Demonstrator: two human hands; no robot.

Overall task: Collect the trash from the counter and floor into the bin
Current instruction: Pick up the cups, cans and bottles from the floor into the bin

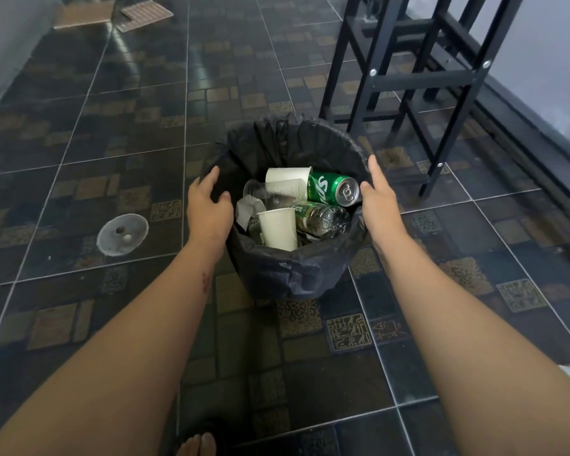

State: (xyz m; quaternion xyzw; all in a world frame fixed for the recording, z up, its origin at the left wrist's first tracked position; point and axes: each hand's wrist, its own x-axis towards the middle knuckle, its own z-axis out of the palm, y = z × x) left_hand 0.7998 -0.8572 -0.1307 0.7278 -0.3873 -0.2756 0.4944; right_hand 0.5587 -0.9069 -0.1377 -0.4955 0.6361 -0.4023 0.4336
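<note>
A round bin [287,274] lined with a black bag stands on the dark tiled floor in the middle of the view. Inside lie a green soda can [331,187], a clear plastic bottle [323,220], a clear plastic cup [277,192], two white paper cups [278,227] and crumpled paper [247,210]. My left hand [208,205] grips the bin's left rim, thumb hooked over the inside. My right hand [379,199] presses on the right rim, fingers stretched along the outside and thumb next to the can.
Black metal stool legs [405,80] stand just behind the bin to the right, beside a grey wall. A round floor drain cover [122,233] lies left of the bin. Cardboard pieces [112,14] lie far back left. My foot [196,445] shows at the bottom edge.
</note>
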